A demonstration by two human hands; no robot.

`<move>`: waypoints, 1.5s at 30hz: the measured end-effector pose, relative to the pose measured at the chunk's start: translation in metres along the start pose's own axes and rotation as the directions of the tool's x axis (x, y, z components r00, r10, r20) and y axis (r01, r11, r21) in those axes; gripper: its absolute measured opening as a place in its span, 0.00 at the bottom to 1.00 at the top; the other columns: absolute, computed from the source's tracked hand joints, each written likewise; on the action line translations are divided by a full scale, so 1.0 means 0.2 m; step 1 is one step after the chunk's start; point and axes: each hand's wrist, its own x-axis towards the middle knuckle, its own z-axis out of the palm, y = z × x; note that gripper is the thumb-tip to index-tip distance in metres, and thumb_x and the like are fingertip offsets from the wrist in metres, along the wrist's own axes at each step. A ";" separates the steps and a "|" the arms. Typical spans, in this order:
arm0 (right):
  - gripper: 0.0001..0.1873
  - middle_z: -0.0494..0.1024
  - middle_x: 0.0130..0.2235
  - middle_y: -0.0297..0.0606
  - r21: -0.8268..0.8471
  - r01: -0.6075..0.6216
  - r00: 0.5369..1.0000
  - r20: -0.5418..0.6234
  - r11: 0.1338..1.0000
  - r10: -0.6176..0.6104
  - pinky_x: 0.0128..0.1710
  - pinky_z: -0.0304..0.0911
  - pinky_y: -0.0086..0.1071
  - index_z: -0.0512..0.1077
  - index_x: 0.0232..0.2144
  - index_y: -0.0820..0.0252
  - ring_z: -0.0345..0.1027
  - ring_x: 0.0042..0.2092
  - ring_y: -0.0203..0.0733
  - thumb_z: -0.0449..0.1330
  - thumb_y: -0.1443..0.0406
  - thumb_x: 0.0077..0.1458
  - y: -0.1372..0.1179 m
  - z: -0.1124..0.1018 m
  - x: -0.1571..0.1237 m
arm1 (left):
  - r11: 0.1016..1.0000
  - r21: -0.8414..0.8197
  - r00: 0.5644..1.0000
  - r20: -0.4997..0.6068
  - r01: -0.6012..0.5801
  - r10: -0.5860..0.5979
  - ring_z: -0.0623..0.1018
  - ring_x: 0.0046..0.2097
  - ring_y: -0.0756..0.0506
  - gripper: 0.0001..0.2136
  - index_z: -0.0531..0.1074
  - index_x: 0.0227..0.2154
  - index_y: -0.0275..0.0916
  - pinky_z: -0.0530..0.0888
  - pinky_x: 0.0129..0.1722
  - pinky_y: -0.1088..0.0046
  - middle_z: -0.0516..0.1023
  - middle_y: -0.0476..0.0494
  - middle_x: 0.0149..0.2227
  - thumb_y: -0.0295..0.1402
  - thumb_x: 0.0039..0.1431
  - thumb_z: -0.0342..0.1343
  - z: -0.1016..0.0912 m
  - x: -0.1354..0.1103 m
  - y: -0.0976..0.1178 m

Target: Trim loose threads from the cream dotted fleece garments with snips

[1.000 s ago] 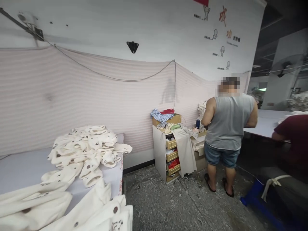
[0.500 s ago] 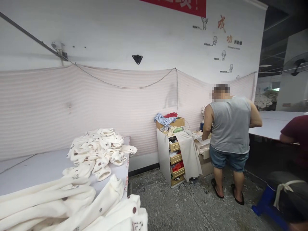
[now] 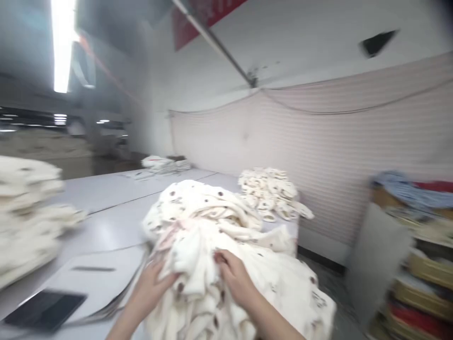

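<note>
A heap of cream fleece fabric (image 3: 208, 241) with brown dots lies in front of me at the table's right side, creased and folded. Its pieces look like garment parts, though blur hides their exact shape. My left hand (image 3: 152, 283) grips the near left part of the heap, its fingertips partly hidden in the folds. Beside it, my right hand (image 3: 235, 278) is closed on a bunched fold, with the thumb and fingers drawn together. A pale pink patch (image 3: 171, 234) shows just beyond my left hand.
Another fleece stack (image 3: 26, 222) stands at left. A dark phone (image 3: 46, 309) and paper sheets (image 3: 102, 274) lie nearby on the table (image 3: 123, 203). Small dotted pieces (image 3: 271, 191) are piled at the far right corner. A drawer cabinet (image 3: 380, 264) stands right.
My view has swung left and down. Both my hands have come into view, holding the fleece. The people at right have left the frame.
</note>
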 end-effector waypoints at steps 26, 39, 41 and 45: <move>0.23 0.71 0.25 0.30 0.394 -0.345 0.889 -0.155 0.852 0.431 0.22 0.61 0.29 0.69 0.45 0.61 0.62 0.23 0.35 0.60 0.54 0.50 0.19 -0.19 0.01 | 0.713 -0.611 0.938 0.253 0.345 -0.237 0.73 0.49 0.40 0.16 0.68 0.47 0.43 0.74 0.43 0.63 0.69 0.39 0.53 0.39 0.55 0.54 0.15 -0.22 0.23; 0.24 0.66 0.26 0.30 0.489 -0.394 0.873 -0.067 0.779 0.483 0.18 0.54 0.24 0.68 0.48 0.58 0.57 0.23 0.32 0.61 0.53 0.51 -0.15 -0.15 -0.13 | 0.969 -0.058 0.969 -0.070 -0.242 0.237 0.61 0.59 0.33 0.24 0.62 0.55 0.45 0.62 0.56 0.51 0.63 0.37 0.58 0.35 0.54 0.54 0.30 -0.23 0.48; 0.25 0.66 0.26 0.30 0.477 -0.388 0.879 -0.065 0.789 0.472 0.18 0.53 0.24 0.67 0.49 0.58 0.56 0.22 0.32 0.60 0.52 0.52 -0.16 -0.12 -0.11 | 0.971 -0.061 0.973 -0.041 -0.230 0.228 0.67 0.54 0.34 0.19 0.65 0.53 0.42 0.65 0.51 0.51 0.69 0.35 0.51 0.31 0.56 0.49 0.32 -0.14 0.49; 0.24 0.63 0.25 0.28 0.319 -0.339 0.907 -0.140 0.885 0.397 0.23 0.56 0.26 0.67 0.49 0.57 0.56 0.24 0.33 0.59 0.53 0.52 -0.16 -0.11 -0.10 | 0.926 -0.375 0.999 -0.006 -0.035 0.035 0.73 0.44 0.41 0.14 0.68 0.45 0.42 0.70 0.44 0.61 0.73 0.41 0.42 0.29 0.58 0.42 0.30 -0.02 0.43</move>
